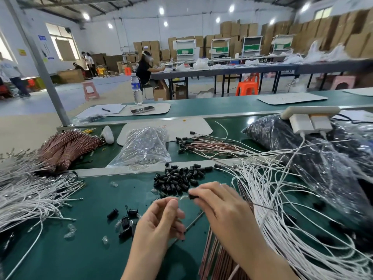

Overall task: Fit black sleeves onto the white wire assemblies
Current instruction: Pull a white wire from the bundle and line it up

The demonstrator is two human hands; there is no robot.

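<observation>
A loose pile of black sleeves [179, 178], short matte plastic tubes, lies on a smooth green table [90, 255]. Just in front of the pile, the right hand [222, 207] pinches one black sleeve [193, 196] between thumb and forefinger. Beside it, the left hand [161, 221], fingers curled, pinches a small clear tip [182, 198], which is blurred. To the right of the pile sprawl the thin, tangled white wire assemblies [272, 199].

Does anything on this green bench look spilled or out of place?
Some black sleeves and clear plastic bits lie scattered left of the left hand, apart from the main sleeve pile. Nothing looks damaged.
</observation>
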